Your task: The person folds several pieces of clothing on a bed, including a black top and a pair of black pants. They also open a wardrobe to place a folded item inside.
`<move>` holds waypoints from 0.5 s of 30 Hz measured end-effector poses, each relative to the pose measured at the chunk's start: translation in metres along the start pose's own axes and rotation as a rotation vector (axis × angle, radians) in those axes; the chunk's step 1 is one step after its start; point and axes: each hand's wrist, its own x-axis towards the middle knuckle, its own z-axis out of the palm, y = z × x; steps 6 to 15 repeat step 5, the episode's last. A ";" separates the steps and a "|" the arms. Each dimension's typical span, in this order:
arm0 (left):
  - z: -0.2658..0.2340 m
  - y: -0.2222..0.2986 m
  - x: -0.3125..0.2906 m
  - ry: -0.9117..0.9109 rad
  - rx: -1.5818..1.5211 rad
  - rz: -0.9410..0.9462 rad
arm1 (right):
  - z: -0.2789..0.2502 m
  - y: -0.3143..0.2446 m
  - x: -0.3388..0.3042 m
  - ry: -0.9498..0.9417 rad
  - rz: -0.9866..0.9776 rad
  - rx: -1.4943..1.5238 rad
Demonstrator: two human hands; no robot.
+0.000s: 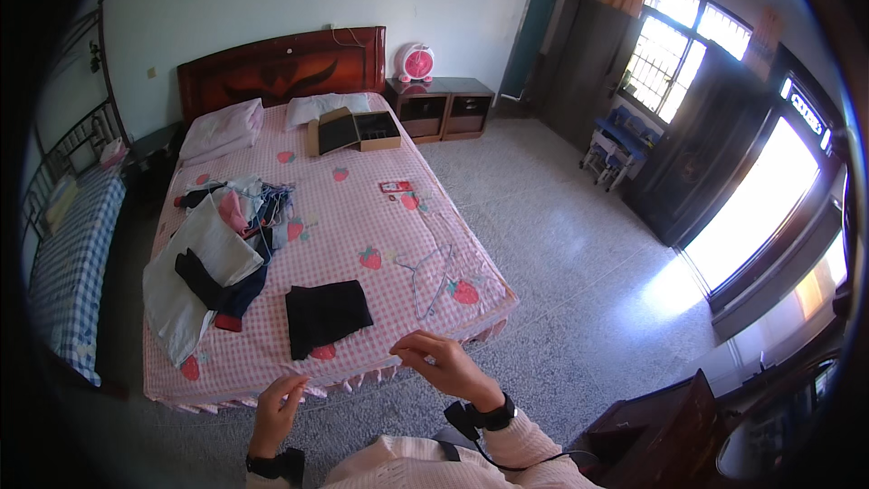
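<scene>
My left hand (278, 412) is held in front of the bed's near edge, its fingers loosely bent and nothing in it. To its right, a little higher, my right hand (444, 367) hovers with fingers slightly curved, the thumb apart and nothing between them. Just beyond both hands lies a folded black garment (329, 317), flat on the pink checked bedsheet (348, 235). A pale wire hanger (424, 281) rests to the right of it. On the left of the bed is a heap of clothes, with white trousers (172, 299), a dark sock-like piece (197, 281) and a pink item (233, 211).
An open cardboard box (380, 140) and pillows (222, 129) are at the headboard end. A red packet (396, 186) lies mid-bed. Beyond stands a nightstand (444, 109) with a pink fan (417, 63). Dark wooden furniture (661, 426) is at my lower right.
</scene>
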 end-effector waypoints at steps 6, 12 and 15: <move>-0.027 -0.028 -0.008 0.044 -0.026 -0.093 | 0.028 -0.005 0.037 -0.079 -0.008 -0.012; -0.027 -0.028 -0.008 0.044 -0.026 -0.093 | 0.028 -0.005 0.037 -0.079 -0.008 -0.012; -0.027 -0.028 -0.008 0.044 -0.026 -0.093 | 0.028 -0.005 0.037 -0.079 -0.008 -0.012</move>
